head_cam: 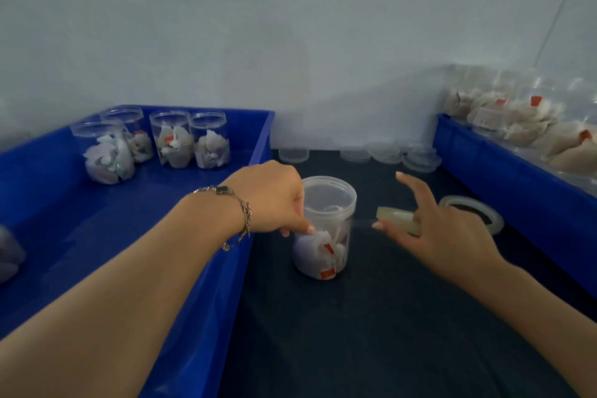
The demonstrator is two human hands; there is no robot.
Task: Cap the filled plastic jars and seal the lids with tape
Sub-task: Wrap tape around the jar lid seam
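Capped jar (323,229) mid dark table, just beside left blue bin (206,268). Left hand (271,200) pinching tape end onto lid seam, right hand (433,229) gripping tape roll (399,220), 1 strip stretched between. Guessing jar's light, slick, tippy, so brace near lid.

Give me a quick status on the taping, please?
Left hand pinching tape end against capped jar. Right hand holding tape roll, strip stretched to the jar. Nothing in the way.
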